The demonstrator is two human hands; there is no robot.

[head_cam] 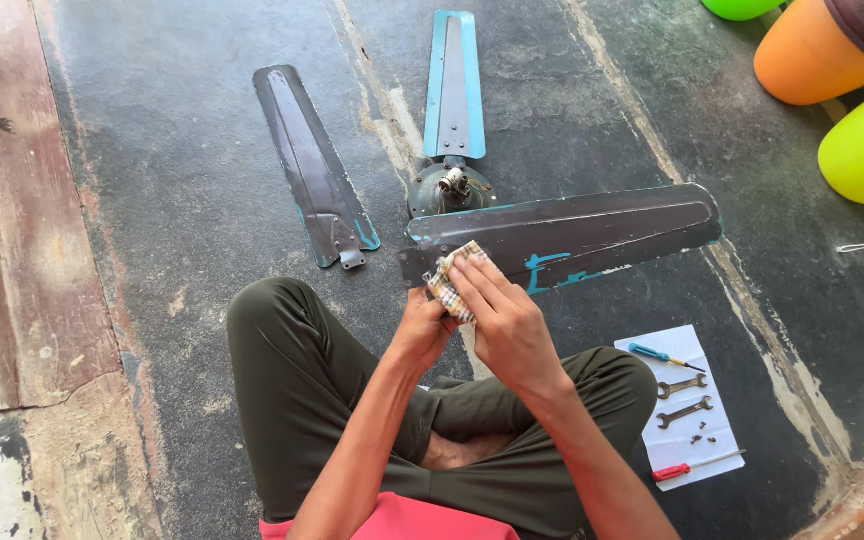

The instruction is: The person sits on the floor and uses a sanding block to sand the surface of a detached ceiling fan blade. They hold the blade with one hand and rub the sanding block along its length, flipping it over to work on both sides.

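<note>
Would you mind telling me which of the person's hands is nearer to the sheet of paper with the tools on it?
Right. The right hand presses a cloth on the fan blade, up-left of the paper; the left hand sits farther left.
</note>
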